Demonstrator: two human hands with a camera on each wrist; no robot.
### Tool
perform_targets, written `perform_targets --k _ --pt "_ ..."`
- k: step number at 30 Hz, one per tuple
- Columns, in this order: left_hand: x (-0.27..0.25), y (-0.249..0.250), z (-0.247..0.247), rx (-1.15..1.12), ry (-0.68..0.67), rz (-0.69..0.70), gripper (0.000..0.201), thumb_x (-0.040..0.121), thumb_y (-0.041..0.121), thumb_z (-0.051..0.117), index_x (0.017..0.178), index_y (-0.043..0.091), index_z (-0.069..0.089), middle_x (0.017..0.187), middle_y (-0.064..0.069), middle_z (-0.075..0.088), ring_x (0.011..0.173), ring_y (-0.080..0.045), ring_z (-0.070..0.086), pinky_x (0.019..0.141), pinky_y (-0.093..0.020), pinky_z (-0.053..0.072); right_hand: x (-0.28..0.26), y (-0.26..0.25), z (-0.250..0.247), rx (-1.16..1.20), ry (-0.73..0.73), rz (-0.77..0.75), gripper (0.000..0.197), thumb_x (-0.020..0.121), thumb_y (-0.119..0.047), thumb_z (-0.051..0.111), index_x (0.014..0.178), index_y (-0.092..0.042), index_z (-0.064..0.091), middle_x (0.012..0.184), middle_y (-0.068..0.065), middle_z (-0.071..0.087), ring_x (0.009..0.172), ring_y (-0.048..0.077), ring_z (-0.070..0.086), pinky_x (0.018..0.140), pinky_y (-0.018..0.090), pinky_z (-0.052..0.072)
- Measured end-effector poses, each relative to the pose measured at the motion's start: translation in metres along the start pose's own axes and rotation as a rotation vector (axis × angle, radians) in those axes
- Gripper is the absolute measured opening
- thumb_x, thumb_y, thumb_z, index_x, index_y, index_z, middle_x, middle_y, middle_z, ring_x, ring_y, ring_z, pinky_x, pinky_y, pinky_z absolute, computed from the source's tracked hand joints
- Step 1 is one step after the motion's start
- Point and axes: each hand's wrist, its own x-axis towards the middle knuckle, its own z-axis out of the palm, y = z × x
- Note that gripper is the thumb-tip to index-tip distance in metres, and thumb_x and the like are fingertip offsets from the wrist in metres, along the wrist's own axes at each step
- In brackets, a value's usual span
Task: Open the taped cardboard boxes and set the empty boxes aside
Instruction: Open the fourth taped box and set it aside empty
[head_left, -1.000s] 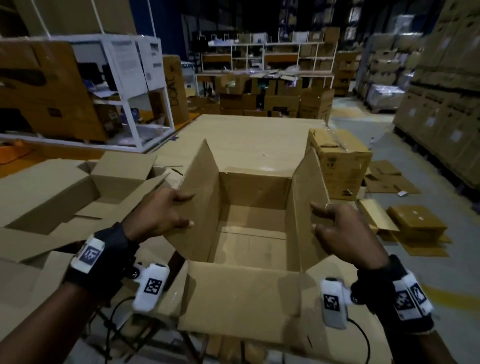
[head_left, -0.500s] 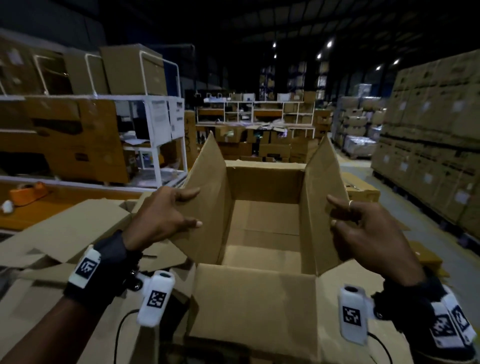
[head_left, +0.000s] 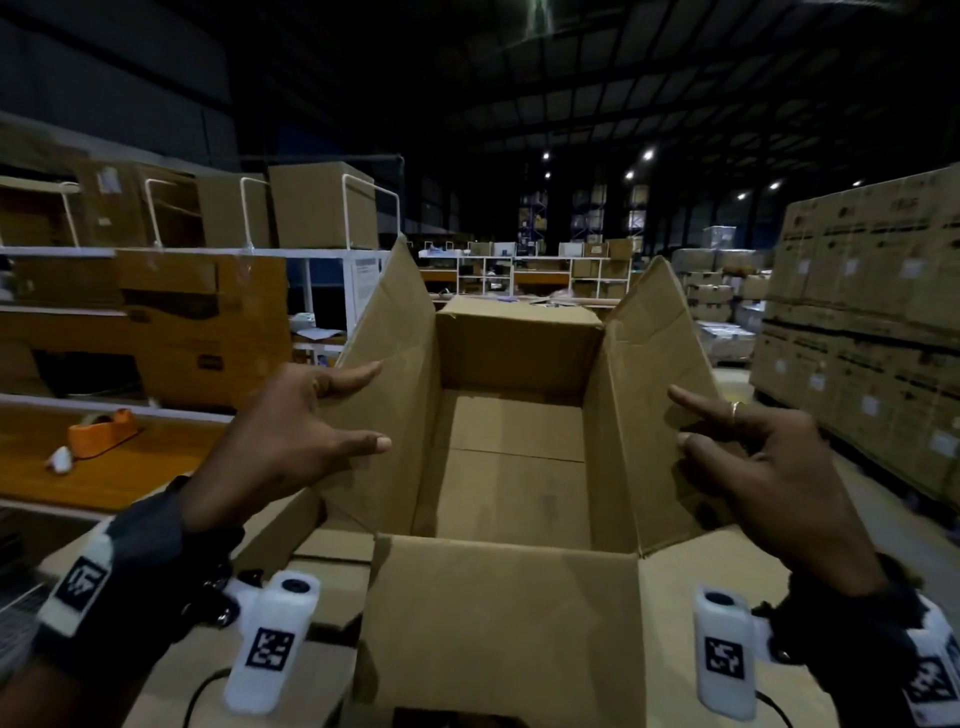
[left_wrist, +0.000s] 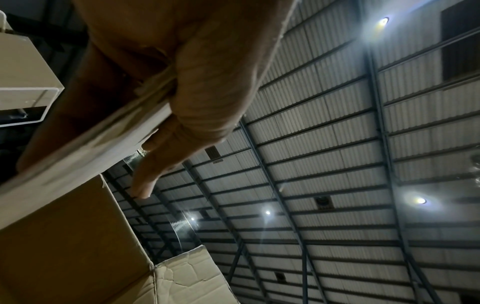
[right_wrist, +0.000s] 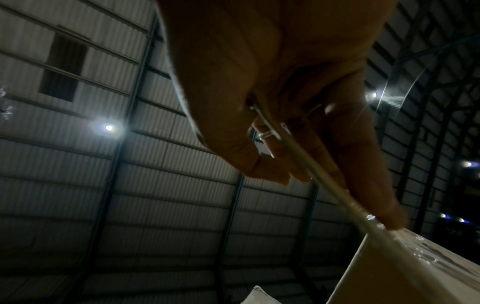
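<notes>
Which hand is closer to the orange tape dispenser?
Left. The left hand grips the box by its left flap, just right of the tape dispenser; the right hand pinches the right flap, farther across.

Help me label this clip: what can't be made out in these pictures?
Head view: fingers of the left hand, behind the left flap.
Head view: front wall of the box, behind the near flap.
Head view: print on the stacked cartons, too small, blurred.
Right wrist view: right hand on the right flap, dark and blurred.
</notes>
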Motion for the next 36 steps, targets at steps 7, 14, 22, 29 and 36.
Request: perform_targets --k 7,14,22,29,36 --pt "0.016 -0.045 -0.036 0.018 -0.011 -0.033 0.081 0.07 0.012 0.086 0.142 0.028 0.052 0.151 0.004 0.05 0.139 -0.015 0.044 0.086 -0.026 0.052 0.022 -0.002 0.062 0.088 0.033 -0.015 0.042 0.091 -0.005 0.069 0.13 -0.02 0.067 0.091 -0.008 0.077 0.063 0.014 0.069 0.058 0.04 0.063" --pt "0.058 -0.095 -0.066 -0.021 -0.015 -0.025 0.079 0.07 0.005 0.084 0.14 0.023 0.053 0.149 0.007 0.051 0.131 -0.002 0.043 0.077 -0.015 0.048 0.047 -0.001 0.134 0.193 0.064 0.022 0.041 0.093 -0.004 0.067 0.131 -0.018 0.065 0.112 0.003 0.074 0.081 0.004 0.071 0.06 0.017 0.056" --pt "0.095 -0.16 -0.089 -0.039 -0.008 -0.095 0.079 0.071 0.006 0.084 0.142 0.024 0.054 0.147 0.002 0.054 0.134 -0.017 0.051 0.099 -0.05 0.055 0.059 -0.001 0.218 0.325 0.133 0.185 0.038 0.093 -0.007 0.069 0.125 -0.027 0.071 0.114 -0.006 0.074 0.09 0.008 0.072 0.07 0.043 0.065" --pt "0.104 -0.221 -0.105 -0.038 -0.088 -0.165 0.08 0.073 0.007 0.083 0.144 0.026 0.052 0.147 -0.001 0.053 0.126 -0.022 0.054 0.09 -0.048 0.059 0.058 -0.012 0.28 0.334 0.082 0.288 0.037 0.091 -0.002 0.07 0.12 -0.024 0.075 0.111 -0.012 0.074 0.086 0.003 0.071 0.074 0.047 0.064" --pt "0.115 -0.29 -0.105 -0.06 -0.211 -0.254 0.078 0.076 0.008 0.083 0.145 0.023 0.051 0.148 -0.005 0.052 0.124 -0.025 0.055 0.083 -0.039 0.059 0.049 -0.018 0.333 0.191 0.007 0.426 0.04 0.091 0.0 0.066 0.122 -0.024 0.074 0.104 -0.006 0.076 0.075 0.014 0.069 0.074 0.05 0.063"
